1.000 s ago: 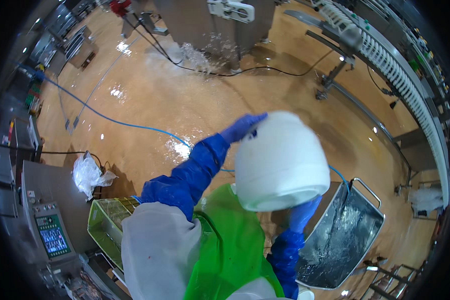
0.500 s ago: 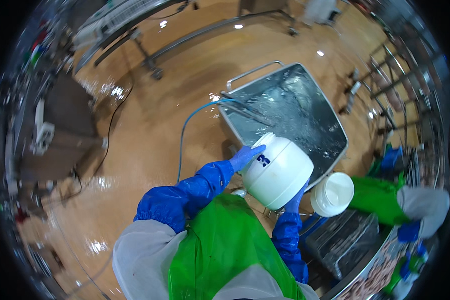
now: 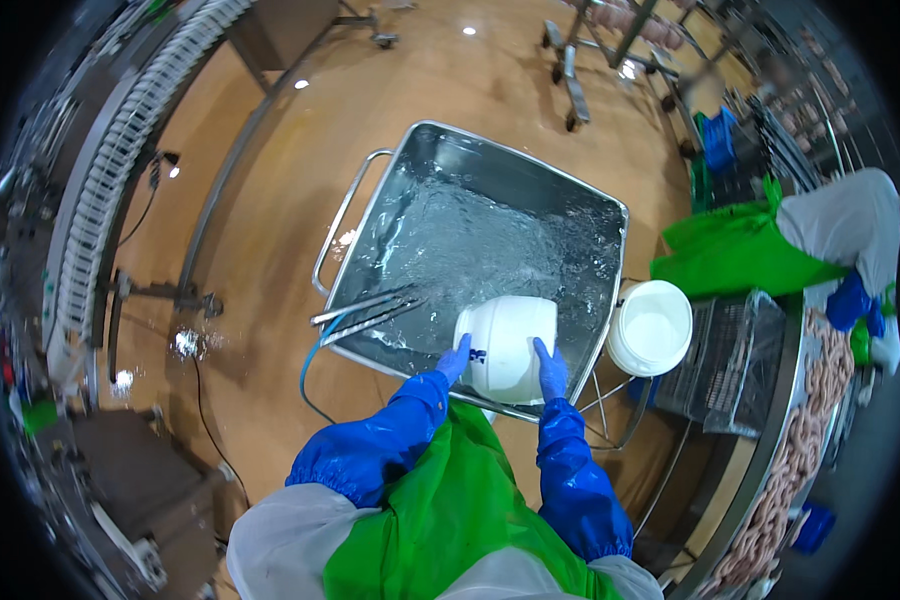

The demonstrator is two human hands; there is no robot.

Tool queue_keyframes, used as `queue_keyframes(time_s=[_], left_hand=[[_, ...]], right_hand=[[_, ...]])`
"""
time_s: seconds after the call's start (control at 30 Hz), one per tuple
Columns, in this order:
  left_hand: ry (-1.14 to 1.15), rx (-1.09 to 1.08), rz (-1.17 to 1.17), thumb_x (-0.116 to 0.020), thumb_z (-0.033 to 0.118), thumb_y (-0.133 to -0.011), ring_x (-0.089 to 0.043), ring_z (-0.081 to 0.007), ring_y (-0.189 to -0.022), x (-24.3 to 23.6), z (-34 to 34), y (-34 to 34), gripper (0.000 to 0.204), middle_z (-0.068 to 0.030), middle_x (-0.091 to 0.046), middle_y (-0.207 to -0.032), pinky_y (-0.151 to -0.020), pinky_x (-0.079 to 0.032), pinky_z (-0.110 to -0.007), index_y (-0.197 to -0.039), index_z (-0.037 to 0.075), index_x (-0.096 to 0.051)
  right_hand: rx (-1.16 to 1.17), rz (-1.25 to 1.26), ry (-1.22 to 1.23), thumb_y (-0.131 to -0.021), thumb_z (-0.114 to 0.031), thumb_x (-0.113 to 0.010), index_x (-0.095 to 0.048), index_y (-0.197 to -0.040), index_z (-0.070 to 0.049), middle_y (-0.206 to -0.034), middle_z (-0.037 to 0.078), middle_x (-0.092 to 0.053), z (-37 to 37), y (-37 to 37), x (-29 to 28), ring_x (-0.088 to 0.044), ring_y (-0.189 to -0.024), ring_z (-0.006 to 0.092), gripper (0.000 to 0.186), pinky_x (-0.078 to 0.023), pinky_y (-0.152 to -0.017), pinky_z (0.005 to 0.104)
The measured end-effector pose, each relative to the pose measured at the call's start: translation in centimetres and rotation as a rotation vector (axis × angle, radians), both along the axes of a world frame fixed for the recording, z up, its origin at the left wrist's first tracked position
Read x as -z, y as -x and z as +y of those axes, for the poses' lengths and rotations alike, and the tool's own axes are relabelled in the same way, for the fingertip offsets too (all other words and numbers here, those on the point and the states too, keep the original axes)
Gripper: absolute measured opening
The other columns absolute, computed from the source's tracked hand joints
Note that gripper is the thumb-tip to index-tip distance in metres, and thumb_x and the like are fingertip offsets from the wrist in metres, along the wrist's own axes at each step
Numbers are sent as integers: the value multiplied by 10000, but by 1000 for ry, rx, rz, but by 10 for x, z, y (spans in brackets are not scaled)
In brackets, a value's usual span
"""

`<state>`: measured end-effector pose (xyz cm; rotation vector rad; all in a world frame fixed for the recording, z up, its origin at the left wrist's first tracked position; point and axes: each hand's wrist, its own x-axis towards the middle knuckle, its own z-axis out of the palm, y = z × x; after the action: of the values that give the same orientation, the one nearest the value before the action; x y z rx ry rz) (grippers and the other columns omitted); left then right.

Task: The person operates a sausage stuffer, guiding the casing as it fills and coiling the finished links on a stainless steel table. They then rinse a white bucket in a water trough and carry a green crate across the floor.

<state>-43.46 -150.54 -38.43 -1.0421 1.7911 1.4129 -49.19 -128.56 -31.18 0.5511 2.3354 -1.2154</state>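
Change: a second ago the white plastic bucket (image 3: 505,348) is held high in front of the chest over bare orange floor, with the steel tub off to the lower right; half a second ago it is beside the tub; now it is tipped over the near rim of the square stainless-steel tub of water (image 3: 570,215).
Meaning: judging from this, the carrying is over and the work with the bucket at the tub is under way; whether anything is running out of the bucket cannot be told, since its mouth faces away.
Bucket position: it lies on its side, base toward the person, over the tub's near edge and the rippling water, apparently just above or touching the rim.
Left hand: the blue-gloved left hand (image 3: 454,358) presses against the bucket's left side, fingers (image 3: 462,347) curled onto its wall.
Right hand: the blue-gloved right hand (image 3: 550,368) clasps the bucket's right side, fingers (image 3: 543,350) spread up along it.
Grip: both hands are closed on the bucket, which sits between them.
Nearby: a thin blue hose (image 3: 315,350) runs over the tub's left edge; a second white round pail (image 3: 651,327) stands just right of the tub, near a wire basket (image 3: 730,360).
Others: a person in a green apron (image 3: 740,255) works at the right, well apart from the bucket.
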Motion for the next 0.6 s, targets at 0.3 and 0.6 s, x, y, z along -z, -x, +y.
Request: queue_keyframes(time_s=[0.3,0.6], left_hand=[[148,297,11,-368,737,-804,-608,-371,-990,8,-42,37,877,-262,-644,-977,-871,-446,-419,-1007,-70,-644],[147,504,443,-526,535,-834,-638,-337,-874,-68,26,76,561,-194,-666,-932,-777,-474,-425,-998,14,-655]], right_hand=[[449,-246,276,-826,-595,-537,-529,-1261,-16,-1225,181,-560,-19,-26,70,-526,-1130,261,724,-393,-949,346],[659,-216,1441,-849,-717,-283,-293,-1426,-147,-1434,87,-356,5,-59,63,-357,-1302,289,811,-306,-1066,456]])
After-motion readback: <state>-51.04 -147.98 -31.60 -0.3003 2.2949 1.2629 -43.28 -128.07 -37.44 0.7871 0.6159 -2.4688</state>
